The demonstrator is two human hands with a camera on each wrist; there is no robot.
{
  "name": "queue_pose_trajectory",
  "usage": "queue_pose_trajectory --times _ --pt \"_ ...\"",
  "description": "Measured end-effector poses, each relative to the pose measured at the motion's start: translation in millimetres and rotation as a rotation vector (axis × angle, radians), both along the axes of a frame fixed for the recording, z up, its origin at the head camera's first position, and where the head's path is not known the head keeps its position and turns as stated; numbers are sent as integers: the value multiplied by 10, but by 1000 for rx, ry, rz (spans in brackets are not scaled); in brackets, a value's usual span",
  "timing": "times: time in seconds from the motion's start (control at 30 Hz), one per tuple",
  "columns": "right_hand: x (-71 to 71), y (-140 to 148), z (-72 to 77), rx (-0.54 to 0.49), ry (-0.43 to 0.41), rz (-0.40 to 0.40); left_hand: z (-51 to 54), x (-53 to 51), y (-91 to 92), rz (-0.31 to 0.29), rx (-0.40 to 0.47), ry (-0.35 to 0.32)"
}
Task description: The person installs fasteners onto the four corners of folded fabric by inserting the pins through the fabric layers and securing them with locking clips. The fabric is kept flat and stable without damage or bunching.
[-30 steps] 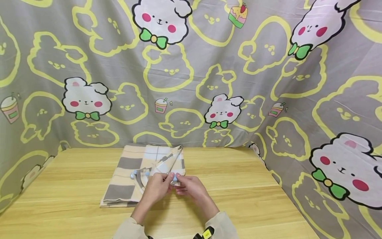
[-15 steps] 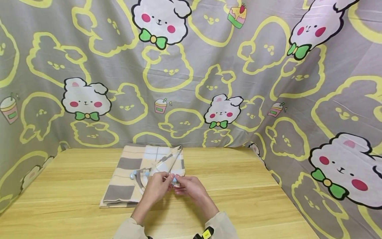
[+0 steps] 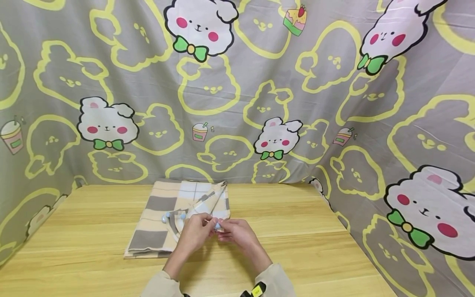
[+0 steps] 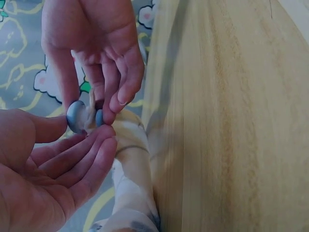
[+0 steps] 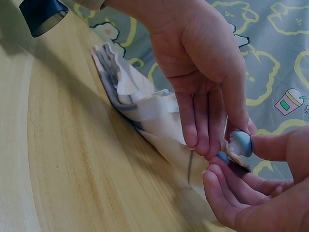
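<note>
A folded plaid blanket (image 3: 159,202) in beige, grey and white lies on the table, one corner drawn toward me. At that corner my left hand (image 3: 194,234) and right hand (image 3: 240,234) meet, pinching a pale blue quilt clip (image 3: 217,225). Both wrist views show its round blue cap (image 4: 76,116) on one side of the cloth and a smaller blue disc (image 5: 223,157) on the other. Thumbs press the cap while the fingers bear on the disc side. Two similar blue pieces (image 3: 165,217) sit on the blanket left of my hands.
The wooden table (image 3: 297,239) reaches to a grey curtain (image 3: 230,107) printed with rabbits and yellow outlines, hanging behind it and at both sides. A black wrist device (image 5: 43,17) shows in the right wrist view.
The pinched clip and both thumbs have shifted slightly toward me. The blanket and the other blue pieces look unmoved.
</note>
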State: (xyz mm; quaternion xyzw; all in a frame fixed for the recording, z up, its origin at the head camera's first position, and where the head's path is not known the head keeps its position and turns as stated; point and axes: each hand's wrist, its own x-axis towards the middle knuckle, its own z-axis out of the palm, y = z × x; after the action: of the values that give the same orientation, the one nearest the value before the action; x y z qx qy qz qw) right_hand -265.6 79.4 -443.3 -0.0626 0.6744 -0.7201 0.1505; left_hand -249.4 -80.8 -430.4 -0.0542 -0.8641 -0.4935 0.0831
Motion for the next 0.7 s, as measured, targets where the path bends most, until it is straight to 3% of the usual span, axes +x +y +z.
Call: queue_pose_trajectory --times 0.23,0.57,0.7 --pt "-9 16 -1 87 10 -64 16 31 2 -23 -79 16" --pt "1 59 12 240 63 -35 -5 51 22 -12 -156 73" --pt "5 81 16 280 82 -55 -24 53 36 -17 -144 35"
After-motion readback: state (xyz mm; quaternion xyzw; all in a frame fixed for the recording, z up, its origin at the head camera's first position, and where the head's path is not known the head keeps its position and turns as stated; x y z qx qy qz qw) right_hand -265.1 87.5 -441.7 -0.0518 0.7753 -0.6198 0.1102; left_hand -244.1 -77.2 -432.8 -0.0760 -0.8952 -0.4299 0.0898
